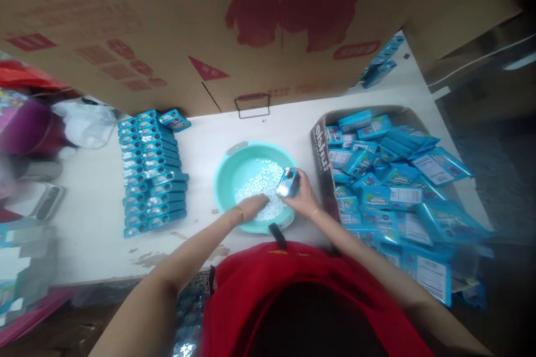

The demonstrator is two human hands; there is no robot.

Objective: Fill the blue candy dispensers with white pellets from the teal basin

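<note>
A round turquoise basin (226, 178) stands on the white table, with many small white pieces (262, 178) spread over its bottom. My left hand (252, 207) reaches into the basin, its fingers down among the pieces; whether it pinches any is too small to tell. At the basin's right side, my right hand (305, 195) is wrapped round a small blue box (288, 182), holding it over the rim. Further left, blue boxes (161, 195) with round dark holes stand in two columns.
A carton (320, 153) at the right overflows with blue packets (377, 198). Large cardboard boxes (167, 28) wall off the table's back. Blurred white bags (86, 122) and a purple container (29, 125) lie far left.
</note>
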